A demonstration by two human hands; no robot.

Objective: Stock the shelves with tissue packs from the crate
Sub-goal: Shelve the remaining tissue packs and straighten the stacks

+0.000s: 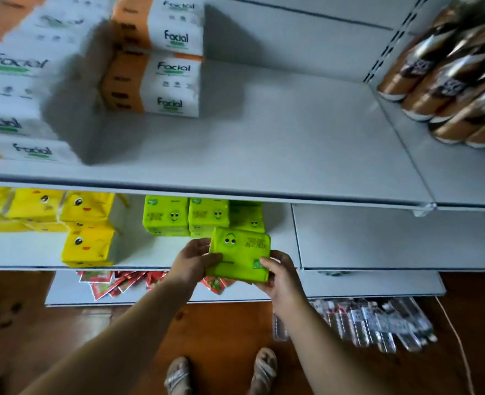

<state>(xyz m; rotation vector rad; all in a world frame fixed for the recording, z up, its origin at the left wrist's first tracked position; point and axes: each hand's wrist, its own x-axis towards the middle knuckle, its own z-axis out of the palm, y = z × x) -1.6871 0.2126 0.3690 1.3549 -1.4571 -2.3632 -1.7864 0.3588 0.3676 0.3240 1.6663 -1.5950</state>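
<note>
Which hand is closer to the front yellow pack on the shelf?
Left. The left hand grips the green pack on the side facing the yellow pack; the right hand holds its opposite side, farther right.

Word "Facial" was read on the fronts of the white-and-orange packs [175, 67] stacked on the upper shelf [292, 138], one per pack. Small print beneath it was illegible. Green pack [240, 253]: dark print ran upside down, unreadable. Brown packs [446, 81]: logo was blurred.
</note>
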